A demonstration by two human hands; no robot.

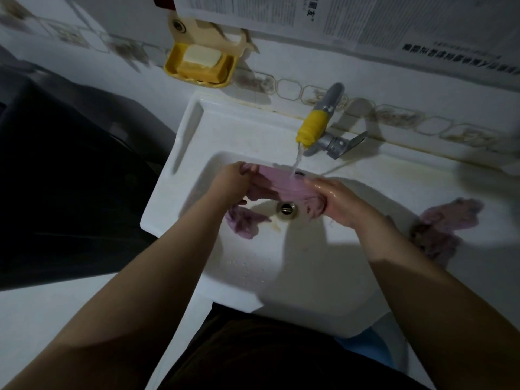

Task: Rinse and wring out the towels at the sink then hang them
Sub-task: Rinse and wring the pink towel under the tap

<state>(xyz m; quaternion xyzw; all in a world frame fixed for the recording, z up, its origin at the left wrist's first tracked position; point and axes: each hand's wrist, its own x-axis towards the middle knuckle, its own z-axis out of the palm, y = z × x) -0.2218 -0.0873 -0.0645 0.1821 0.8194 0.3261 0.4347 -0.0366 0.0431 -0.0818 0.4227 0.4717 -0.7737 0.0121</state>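
**Towel under the tap, slack end near the drain**

White sink basin (239, 260) under a tiled wall: the pink towel (278, 185) is stretched beneath the running faucet (312, 130). Left hand (233, 182) and right hand (337, 201) each grip one end, fingers curled round the cloth, forearms angled inward. Its hanging tail lies beside the drain (286, 210) and could block it. A second towel (439, 226) on the rim could slide off.

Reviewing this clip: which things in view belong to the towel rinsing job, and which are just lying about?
Part of the job:
purple towel, held by left hand and right hand
second towel on the sink's right ledge
faucet, running
sink

Lying about:
soap dish with soap bar
newspaper on the wall
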